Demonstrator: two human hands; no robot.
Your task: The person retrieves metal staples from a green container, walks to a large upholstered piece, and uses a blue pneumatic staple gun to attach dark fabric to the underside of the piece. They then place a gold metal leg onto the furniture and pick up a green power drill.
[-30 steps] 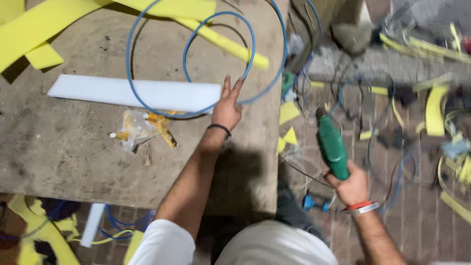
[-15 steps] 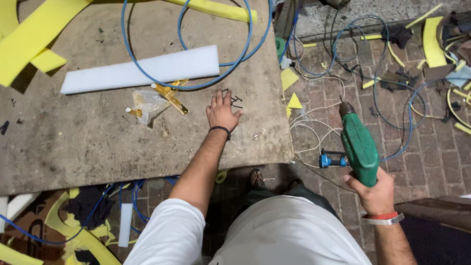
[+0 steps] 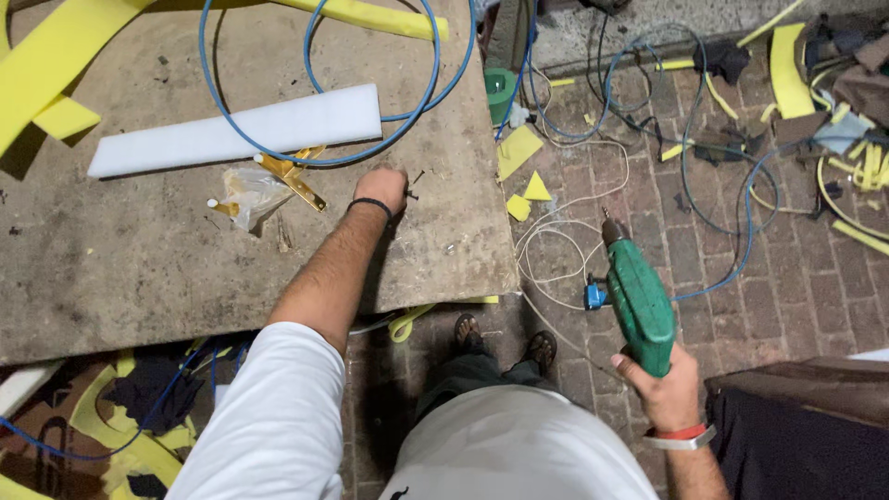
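My left hand (image 3: 381,186) rests knuckles-up on the brown wooden board (image 3: 139,268), fingers curled over small dark screws (image 3: 414,183) near the board's right side; whether it grips any is hidden. A black band circles that wrist. My right hand (image 3: 662,387) grips a green power drill (image 3: 635,298) upright over the brick floor, bit pointing up and away. A blue cord (image 3: 593,296) plugs in at the drill's side. Just left of my left hand lie a clear plastic bag (image 3: 248,194) and a gold metal bracket (image 3: 294,178).
A white foam strip (image 3: 241,131) lies on the board with a blue cable (image 3: 319,88) looped over it. Yellow foam strips (image 3: 46,65) sit at the board's far edge. Cables, yellow offcuts (image 3: 520,148) and a green tape roll (image 3: 500,91) litter the brick floor (image 3: 796,287).
My left hand has curled from spread fingers into a closed fist on the board. My right hand has brought the drill lower and closer to my body.
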